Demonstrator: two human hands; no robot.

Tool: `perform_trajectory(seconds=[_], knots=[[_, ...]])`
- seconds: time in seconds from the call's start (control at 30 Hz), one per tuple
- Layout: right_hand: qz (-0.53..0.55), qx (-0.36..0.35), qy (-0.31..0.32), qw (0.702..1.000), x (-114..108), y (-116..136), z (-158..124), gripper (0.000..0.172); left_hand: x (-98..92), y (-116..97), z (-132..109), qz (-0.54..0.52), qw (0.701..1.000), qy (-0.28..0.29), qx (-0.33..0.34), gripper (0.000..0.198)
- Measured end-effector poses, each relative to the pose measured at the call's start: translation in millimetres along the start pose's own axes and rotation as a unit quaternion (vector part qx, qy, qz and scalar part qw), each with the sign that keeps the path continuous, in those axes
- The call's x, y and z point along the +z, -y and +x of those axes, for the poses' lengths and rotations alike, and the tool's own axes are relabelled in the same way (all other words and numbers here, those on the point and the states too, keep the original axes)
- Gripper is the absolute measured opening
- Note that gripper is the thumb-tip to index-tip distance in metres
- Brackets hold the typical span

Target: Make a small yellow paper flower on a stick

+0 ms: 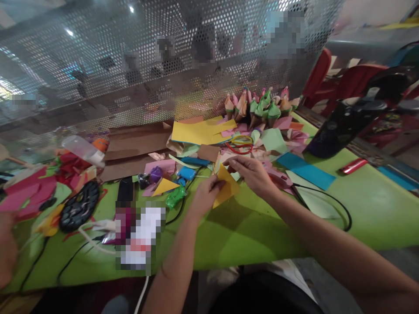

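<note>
A folded piece of yellow paper [228, 188] is held above the green table between my hands. My left hand [209, 189] is closed on its left side, thumb over the paper. At its upper corner, the bent fingers of my right hand [247, 172] are pinched together; the fingertips partly cover that corner. Behind my hands is a brown paper piece [208, 152]. A pink glue gun [278, 176] with a black cord lies behind my right wrist. Left of my left hand are a yellow paper triangle [166, 187] and a crumpled green wrapper [176, 196].
Several paper cones with pink and green tops [258, 107] stand at the back against a perforated metal screen [147, 91]. A dark tumbler [340, 126] and blue paper [306, 170] are on the right. A power strip [142, 240] lies left; another person's arm [5, 248] shows at the left edge.
</note>
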State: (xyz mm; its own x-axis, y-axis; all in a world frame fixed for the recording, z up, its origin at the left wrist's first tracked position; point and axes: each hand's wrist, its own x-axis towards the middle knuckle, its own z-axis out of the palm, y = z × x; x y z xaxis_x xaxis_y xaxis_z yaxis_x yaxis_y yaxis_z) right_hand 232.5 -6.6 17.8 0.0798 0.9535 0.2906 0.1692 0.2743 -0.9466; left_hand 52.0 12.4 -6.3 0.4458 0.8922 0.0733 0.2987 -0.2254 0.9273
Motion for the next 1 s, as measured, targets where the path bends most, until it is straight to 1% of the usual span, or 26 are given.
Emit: perform_trajectory(seconds=[0.1, 0.17, 0.23, 0.3, 0.37, 0.47, 0.57, 0.67, 0.73, 0.83, 0.9, 1.0], knots=[[0.018, 0.025, 0.040, 0.999, -1.3, -1.8, 1.9, 0.035, -1.5, -0.8, 0.9, -0.055, 0.998, -0.012, 0.004, 0.023], [0.007, 0.040, 0.060, 0.997, -0.7, -5.0, 2.4, 0.034, -2.1, -2.4, 0.9, -0.060, 0.998, -0.013, 0.011, 0.025], [-0.007, 0.046, 0.061, 0.997, 0.0, -7.4, 2.5, 0.034, -2.3, -4.3, 0.7, -0.050, 0.999, -0.003, 0.012, 0.026], [-0.009, 0.049, 0.052, 0.997, -0.2, -7.3, 2.7, 0.035, -2.6, -5.8, 0.3, -0.048, 0.999, -0.005, 0.008, 0.028], [0.003, 0.059, 0.049, 0.997, -1.2, -5.0, 3.3, 0.039, -3.4, -6.4, 0.3, -0.057, 0.998, -0.031, 0.006, 0.029], [0.012, 0.080, 0.072, 0.994, -2.5, -1.6, 4.3, 0.042, -5.4, -5.8, 0.8, -0.066, 0.994, -0.087, 0.009, 0.029], [0.004, 0.086, 0.089, 0.992, -1.9, -2.1, 4.4, 0.042, -5.9, -5.1, 1.3, -0.074, 0.991, -0.107, 0.017, 0.027], [-0.008, 0.076, 0.063, 0.995, -1.7, -4.2, 3.7, 0.036, -3.5, -5.7, 0.9, -0.140, 0.986, -0.084, 0.011, 0.032], [-0.004, 0.064, 0.032, 0.997, -2.5, -4.7, 3.6, 0.035, -1.2, -6.9, 0.3, -0.186, 0.981, -0.048, -0.010, 0.041], [0.023, 0.048, -0.005, 0.999, -3.6, -3.9, 4.2, 0.035, 1.0, -8.8, -0.2, -0.199, 0.979, 0.013, -0.038, 0.049], [0.039, 0.043, -0.018, 0.998, -3.2, -3.5, 4.6, 0.035, 0.8, -9.3, 0.1, -0.193, 0.980, 0.025, -0.041, 0.047], [0.066, 0.040, -0.029, 0.997, -0.9, -3.7, 4.5, 0.034, -1.0, -8.9, 0.8, -0.191, 0.980, 0.023, -0.042, 0.047]])
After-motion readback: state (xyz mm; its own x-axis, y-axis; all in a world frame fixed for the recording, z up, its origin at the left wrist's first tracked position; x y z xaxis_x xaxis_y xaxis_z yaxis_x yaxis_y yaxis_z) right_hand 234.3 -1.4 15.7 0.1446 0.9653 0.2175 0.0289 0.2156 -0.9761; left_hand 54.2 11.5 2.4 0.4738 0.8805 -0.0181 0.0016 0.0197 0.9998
